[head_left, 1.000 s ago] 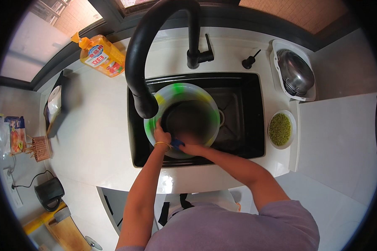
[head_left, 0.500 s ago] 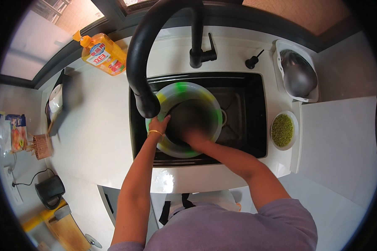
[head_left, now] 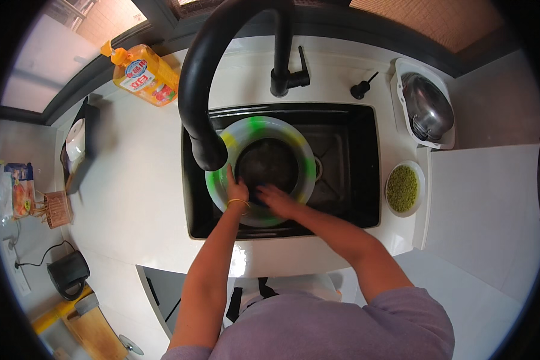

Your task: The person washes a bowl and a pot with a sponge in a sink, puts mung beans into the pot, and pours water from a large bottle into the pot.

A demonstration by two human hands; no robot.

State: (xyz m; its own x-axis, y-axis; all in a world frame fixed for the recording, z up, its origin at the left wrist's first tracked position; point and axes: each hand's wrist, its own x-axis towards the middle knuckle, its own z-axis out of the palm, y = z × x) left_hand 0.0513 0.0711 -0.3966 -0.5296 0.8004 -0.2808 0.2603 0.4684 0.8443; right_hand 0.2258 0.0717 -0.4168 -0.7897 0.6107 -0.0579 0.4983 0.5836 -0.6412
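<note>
A dark round pot point(head_left: 270, 157) sits inside a whitish basin with green and yellow patches point(head_left: 305, 135), which stands in the black sink point(head_left: 366, 180). My left hand point(head_left: 238, 191), with a yellow bracelet at the wrist, grips the pot's near-left rim, thumb inward and fingers outside. At the pot's near edge, my right hand point(head_left: 277, 201) has bent fingers pressed against the inside. Something small and dark seems to lie under its fingertips, too hidden to name. Above the basin's left side hangs the spout of a black faucet point(head_left: 209, 153).
An orange soap bottle point(head_left: 145, 75) stands at the back left. On the right are a bowl of green beans point(head_left: 402, 188) and a white tray point(head_left: 400, 96) holding a shiny metal pot point(head_left: 427, 107). A black kettle point(head_left: 69, 273) stands at the lower left.
My left hand has slid along the rim toward me. My right hand, blurred in motion before, has drawn back to the near-left edge, so the pot's inside shows more.
</note>
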